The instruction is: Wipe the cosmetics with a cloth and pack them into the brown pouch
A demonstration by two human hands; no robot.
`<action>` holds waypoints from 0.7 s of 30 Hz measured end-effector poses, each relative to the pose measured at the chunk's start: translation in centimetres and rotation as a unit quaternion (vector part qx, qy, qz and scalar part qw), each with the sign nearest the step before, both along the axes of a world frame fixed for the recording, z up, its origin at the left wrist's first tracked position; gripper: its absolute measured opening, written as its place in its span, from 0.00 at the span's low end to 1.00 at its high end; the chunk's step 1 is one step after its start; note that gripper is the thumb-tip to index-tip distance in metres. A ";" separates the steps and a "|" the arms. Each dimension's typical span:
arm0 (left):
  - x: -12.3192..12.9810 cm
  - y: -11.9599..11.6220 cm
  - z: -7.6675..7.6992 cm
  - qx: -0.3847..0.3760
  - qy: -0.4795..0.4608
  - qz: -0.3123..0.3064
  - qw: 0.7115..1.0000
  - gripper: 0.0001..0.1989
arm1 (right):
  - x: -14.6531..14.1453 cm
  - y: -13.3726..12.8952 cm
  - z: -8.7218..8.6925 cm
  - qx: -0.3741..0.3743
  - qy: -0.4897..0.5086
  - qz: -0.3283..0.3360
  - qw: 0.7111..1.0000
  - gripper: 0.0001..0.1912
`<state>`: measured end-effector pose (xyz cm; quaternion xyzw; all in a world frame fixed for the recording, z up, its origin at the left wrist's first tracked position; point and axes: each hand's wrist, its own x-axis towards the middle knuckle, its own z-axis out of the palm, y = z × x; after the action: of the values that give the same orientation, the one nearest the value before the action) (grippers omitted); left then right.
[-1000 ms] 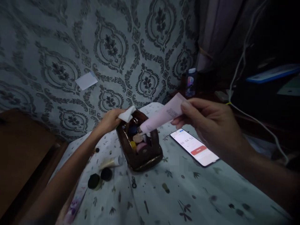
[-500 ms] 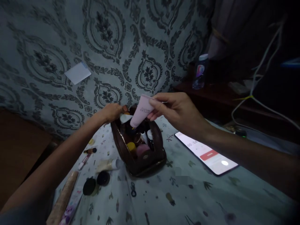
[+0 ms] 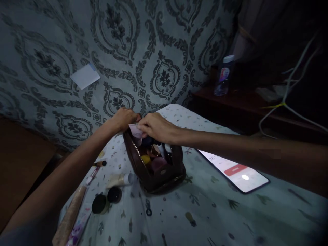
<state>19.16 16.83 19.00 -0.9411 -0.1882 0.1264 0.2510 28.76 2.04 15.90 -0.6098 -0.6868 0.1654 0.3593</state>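
Since the earlier frame, the right hand [image 3: 160, 128] has moved left and down with the pale pink tube [image 3: 135, 131], which now sits lower, its bottom part sunk into the open brown bag [image 3: 157, 182] at the middle of the frame. The right thumb and fingers are pinched narrow on the tube's flat end, which shows just above the bag's far left part. The left hand [image 3: 124, 118] is at the bag's far left corner, near the tube, with its fingers curled down; their tips are hidden, so I cannot tell what they hold. Inside the bag lie a yellow thing [image 3: 146, 159] and a pink thing [image 3: 159, 164] side by side.

At the lower left of the frame, two dark-topped jars [image 3: 99, 204] sit on the patterned sheet [image 3: 217, 212], just below a cream-coloured tube [image 3: 118, 180]. Further toward the corner lie a long brown tube [image 3: 69, 217] and a flowered tube [image 3: 78, 227], next to each other. A lit phone [image 3: 237, 172] lies right of the bag, partly covered by the right forearm. A bottle [image 3: 222, 77] stands at the upper right.
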 end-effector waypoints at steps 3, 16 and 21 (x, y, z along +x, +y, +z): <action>-0.1 0.3 0.0 0.014 -0.008 0.007 1.000 0.12 | -0.7 1.2 -0.5 -0.011 -0.072 -0.014 0.997 0.16; -1.0 2.5 0.4 -0.090 -0.019 0.038 0.995 0.17 | -1.2 5.3 -1.3 -0.060 -0.187 0.015 0.980 0.10; -1.9 3.2 0.2 -0.118 -0.070 0.026 0.990 0.21 | -1.4 5.0 -0.8 -0.070 -0.180 -0.002 0.981 0.10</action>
<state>17.30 20.05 19.18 -0.9653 -0.2139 0.0880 0.1214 27.35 7.01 15.07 -0.6544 -0.7258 0.1004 0.1867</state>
